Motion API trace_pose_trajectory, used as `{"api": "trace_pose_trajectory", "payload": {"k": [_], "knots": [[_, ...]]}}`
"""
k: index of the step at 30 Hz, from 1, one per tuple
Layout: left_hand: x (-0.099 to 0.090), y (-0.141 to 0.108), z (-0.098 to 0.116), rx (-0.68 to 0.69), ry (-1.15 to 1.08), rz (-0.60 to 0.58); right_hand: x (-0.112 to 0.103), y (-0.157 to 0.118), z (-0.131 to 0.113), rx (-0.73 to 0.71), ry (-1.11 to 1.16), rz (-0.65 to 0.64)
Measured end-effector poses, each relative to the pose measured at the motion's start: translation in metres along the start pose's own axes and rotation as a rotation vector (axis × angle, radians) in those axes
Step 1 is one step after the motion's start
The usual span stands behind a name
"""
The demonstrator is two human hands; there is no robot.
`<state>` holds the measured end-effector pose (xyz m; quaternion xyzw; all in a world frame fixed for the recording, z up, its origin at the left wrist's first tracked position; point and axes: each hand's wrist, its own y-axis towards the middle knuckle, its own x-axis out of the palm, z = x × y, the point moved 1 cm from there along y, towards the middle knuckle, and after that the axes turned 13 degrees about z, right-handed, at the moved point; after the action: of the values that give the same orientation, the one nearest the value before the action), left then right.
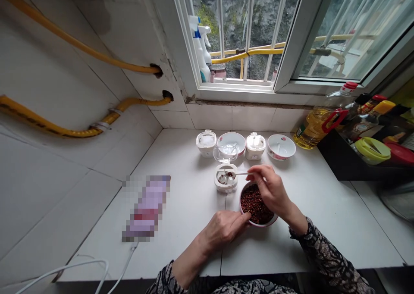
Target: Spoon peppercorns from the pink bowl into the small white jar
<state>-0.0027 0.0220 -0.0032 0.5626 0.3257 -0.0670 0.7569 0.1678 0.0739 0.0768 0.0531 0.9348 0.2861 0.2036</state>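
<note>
A bowl of dark red peppercorns stands near the counter's front. My left hand grips its near left rim between thumb and fingers. Above the bowl's far side, my right hand pinches the handle of a small white spoon. The spoon's head, carrying some peppercorns, is over the open white seasoning jar, just left of the bowl. A few peppercorns lie inside that jar. Its clear lid is flipped up at the back.
Behind stand two lidded seasoning jars and two white bowls. An oil bottle and a black rack of bottles are at right. A blurred purple rectangular object lies left, with a white cable.
</note>
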Motion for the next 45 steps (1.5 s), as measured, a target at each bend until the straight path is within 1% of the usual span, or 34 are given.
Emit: {"api": "trace_pose_trajectory", "payload": {"k": [2,3,4,6,7,9,10,12,15,18,20,23,29,31,34,37,39,42,45], "knots": [[0.0,-0.001,0.0,0.003,0.009,0.005,0.005,-0.002,-0.004,-0.223,-0.097,-0.091],[0.0,-0.001,0.0,0.003,0.01,0.006,0.004,-0.002,-0.005,-0.291,-0.12,-0.115],[0.0,-0.001,0.0,0.003,0.009,0.005,0.002,-0.001,-0.006,-0.325,-0.13,-0.115],[0.0,-0.001,0.0,0.004,0.002,0.003,-0.009,0.003,-0.008,-0.314,-0.135,-0.06],[0.0,-0.001,-0.001,0.006,-0.002,0.003,-0.015,0.004,-0.008,-0.296,-0.145,-0.018],[-0.001,0.0,-0.001,0.004,-0.012,0.005,-0.029,0.007,-0.007,-0.238,-0.191,0.02],[-0.001,0.001,0.0,0.002,-0.018,0.005,-0.034,0.007,-0.005,-0.219,-0.217,0.013],[-0.002,0.001,0.0,-0.005,-0.027,-0.001,-0.04,0.006,0.0,-0.192,-0.255,-0.043],[-0.002,0.002,0.0,-0.01,-0.032,-0.015,-0.036,-0.001,0.01,-0.145,-0.263,-0.152],[-0.002,0.002,0.0,-0.012,-0.024,-0.011,-0.026,-0.007,0.019,-0.035,-0.231,-0.182],[-0.002,0.002,0.0,-0.009,-0.02,-0.004,-0.023,-0.009,0.023,0.06,-0.204,-0.165],[-0.002,0.002,0.0,-0.007,-0.017,-0.002,-0.024,-0.007,0.025,0.18,-0.144,-0.122],[-0.002,0.001,0.0,-0.019,-0.03,-0.009,-0.03,-0.006,0.028,0.472,0.089,-0.059],[-0.002,0.001,0.0,-0.018,-0.027,-0.005,-0.031,-0.006,0.031,0.54,0.141,-0.043],[-0.002,0.001,0.0,-0.017,-0.018,-0.002,-0.03,-0.005,0.034,0.582,0.191,-0.017],[-0.002,0.002,0.0,-0.009,-0.022,0.001,-0.03,-0.003,0.031,0.552,0.216,0.02],[-0.002,0.002,0.0,-0.006,-0.027,0.005,-0.029,-0.001,0.024,0.477,0.209,0.044],[-0.001,0.001,0.0,-0.011,-0.031,-0.004,-0.025,-0.001,0.009,0.289,0.144,0.083],[0.0,-0.001,0.0,-0.015,-0.02,-0.009,-0.014,-0.002,-0.002,0.001,0.016,0.088]]}}
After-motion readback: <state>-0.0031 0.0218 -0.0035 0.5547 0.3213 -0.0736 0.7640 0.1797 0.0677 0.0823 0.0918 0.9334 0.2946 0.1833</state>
